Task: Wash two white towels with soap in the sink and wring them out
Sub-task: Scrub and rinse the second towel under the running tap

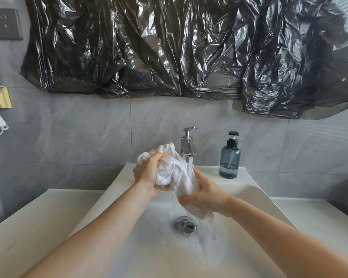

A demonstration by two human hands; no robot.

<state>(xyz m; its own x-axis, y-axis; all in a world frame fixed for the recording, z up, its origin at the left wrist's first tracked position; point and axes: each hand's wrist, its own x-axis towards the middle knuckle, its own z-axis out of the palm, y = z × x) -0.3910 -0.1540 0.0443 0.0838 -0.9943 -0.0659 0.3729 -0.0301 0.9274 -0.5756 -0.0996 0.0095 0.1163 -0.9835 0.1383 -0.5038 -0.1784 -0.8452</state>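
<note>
White terry, soaked and bunched, hung between both hands above the sink (117, 181) — the towel (177, 173) was held under the running stream from the faucet (187, 145). The left hand (147, 173) gripped the wadded upper end, fingers curled round it; the right hand (203, 194) clasped the lower length, whose tail dripped toward the drain (185, 225). This looked like rinsing or rubbing, not yet wringing; next, the two hands would need to twist against each other. The sink held foamy water around the drain. The blue soap bottle (230, 161) stood beside the faucet, roughly a quarter full. A second towel was not visible.
</note>
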